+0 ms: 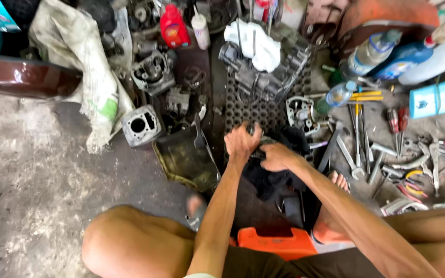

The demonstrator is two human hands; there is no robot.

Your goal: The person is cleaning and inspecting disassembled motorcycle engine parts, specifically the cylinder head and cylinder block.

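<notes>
Knees frame both hands: left hand (240,141) and right hand (276,157) clamp a small dark metal part (260,144) over a black rag (279,175); it looks stiff, heavy, probably oily.

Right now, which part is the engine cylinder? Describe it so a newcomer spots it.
Start at the big white sack on the left. At its lower right edge, on the concrete floor, sits the cylinder: a grey metal block. Unlike the parts nearby, it has one large round bore through its middle.
</notes>
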